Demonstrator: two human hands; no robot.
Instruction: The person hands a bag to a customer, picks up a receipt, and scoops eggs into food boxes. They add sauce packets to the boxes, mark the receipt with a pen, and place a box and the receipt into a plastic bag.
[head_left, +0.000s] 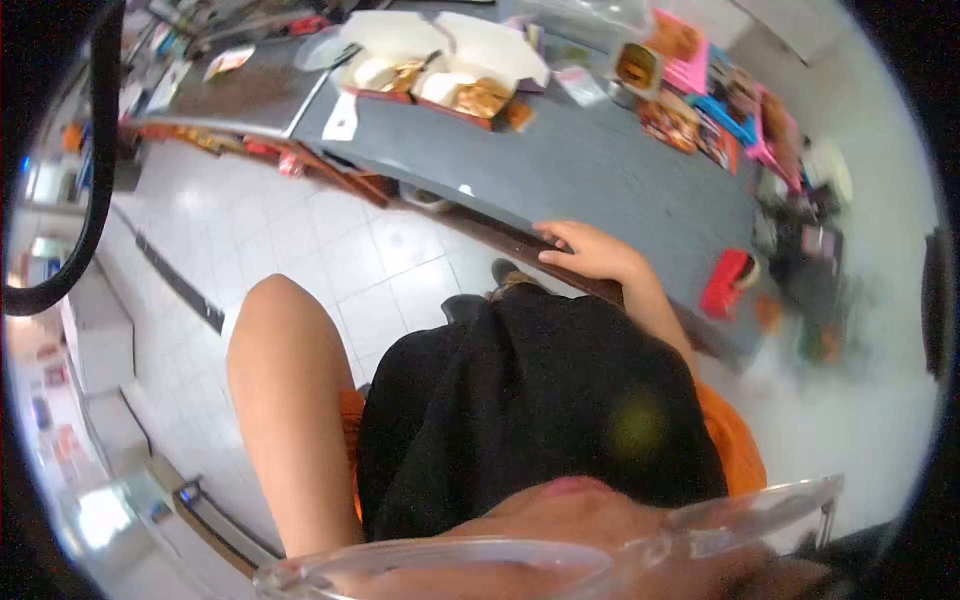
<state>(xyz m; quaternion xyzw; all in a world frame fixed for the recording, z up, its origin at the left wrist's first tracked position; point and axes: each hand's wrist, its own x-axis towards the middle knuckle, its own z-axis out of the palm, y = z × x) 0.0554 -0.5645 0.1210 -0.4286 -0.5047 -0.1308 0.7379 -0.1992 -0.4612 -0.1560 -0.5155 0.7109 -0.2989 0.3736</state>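
White floor tiles (225,200) are seen at the left, and beside them the left forearm (290,430) is held bent back toward the face; the left hand is out of view, so its state cannot be told. Across the far side runs the worktop (560,150), grey over its main stretch. On it a white flat piece with a hole (341,117) is laid near its front edge, close to two open cardboard food boxes (450,100) set side by side, their lids raised, with white and brown food inside and a dark utensil in each. Farther right, the right hand (592,252) is rested on the front edge of the worktop, fingers loosely spread and slightly curled, with nothing seen held. Beyond it stand an open tin (637,70) with brownish contents, a red-and-brown packet (668,122) and a pink tray (685,68). Near the right end, a red tape dispenser (724,285) is placed, well apart from the boxes.
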